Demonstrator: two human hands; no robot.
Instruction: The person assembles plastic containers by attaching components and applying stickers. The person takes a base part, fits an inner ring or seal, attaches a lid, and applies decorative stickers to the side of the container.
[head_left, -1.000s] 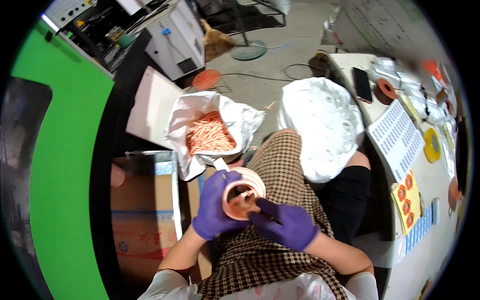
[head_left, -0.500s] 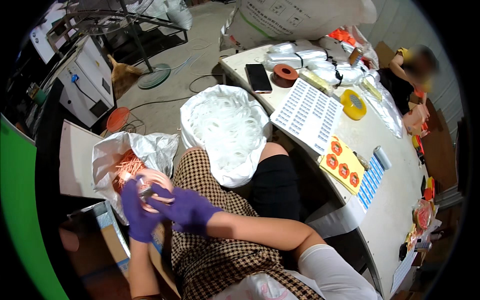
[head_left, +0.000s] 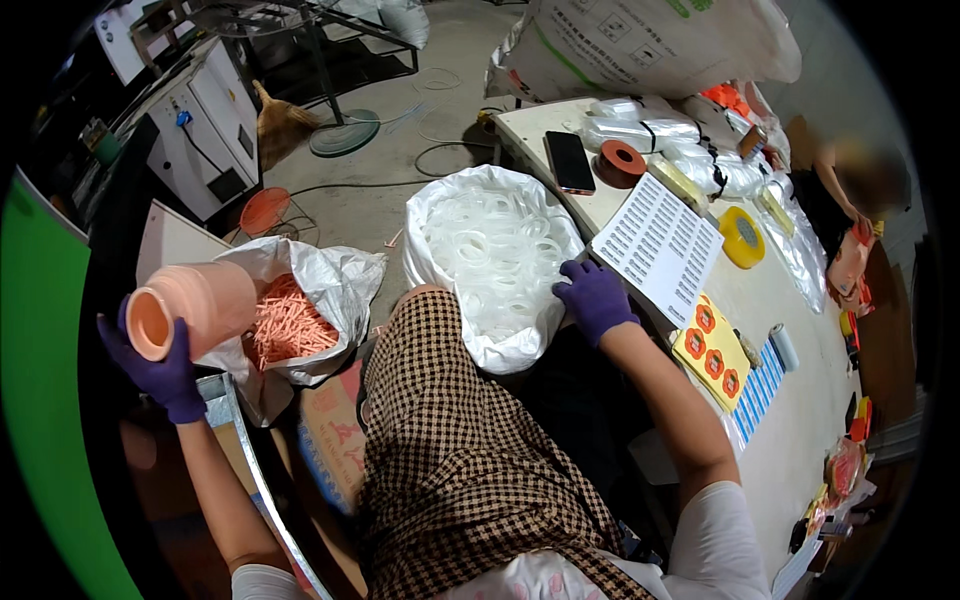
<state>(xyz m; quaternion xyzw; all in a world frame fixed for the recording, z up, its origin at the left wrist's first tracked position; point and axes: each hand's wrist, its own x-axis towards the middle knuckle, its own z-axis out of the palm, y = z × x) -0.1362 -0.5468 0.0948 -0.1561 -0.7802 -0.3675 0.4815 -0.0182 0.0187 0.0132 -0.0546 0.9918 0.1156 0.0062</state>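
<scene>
My left hand (head_left: 165, 370), in a purple glove, grips a peach-coloured plastic jar (head_left: 215, 300) around its neck. The jar lies sideways, its round open mouth facing me. Beside it, a white sack (head_left: 345, 275) holds thin peach plastic strips (head_left: 292, 322). My right hand (head_left: 597, 303), also gloved in purple, is at the right rim of another white sack (head_left: 425, 240) full of translucent plastic rings (head_left: 490, 255). Its fingers are curled; what they hold, if anything, is hidden.
To the right, a white table (head_left: 770, 310) carries a phone (head_left: 569, 162), brown tape (head_left: 620, 164), yellow tape (head_left: 741, 237) and label sheets (head_left: 658, 245). Cardboard (head_left: 335, 425) lies below the strips. A broom (head_left: 283, 128) is farther off. Another person (head_left: 840, 200) sits across the table.
My hands were together on the jar over the strips; now they are apart. The left has carried the jar leftward, and the right has moved across to the ring sack. The view has shifted.
</scene>
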